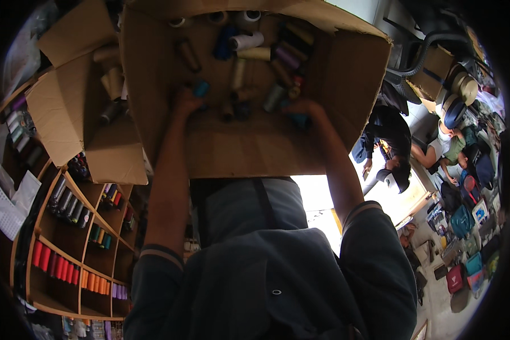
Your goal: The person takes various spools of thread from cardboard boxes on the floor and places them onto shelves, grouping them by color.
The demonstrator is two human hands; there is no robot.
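Thread spools (238, 73) between the hands (186, 102), inside cardboard box (255, 153)

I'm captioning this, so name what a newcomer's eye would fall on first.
Probably the large open cardboard box, top centre: loose thread spools lie inside, and the left hand and right hand reach in among them. Next, perhaps, the wooden shelf at lower left, with its row of red spools.
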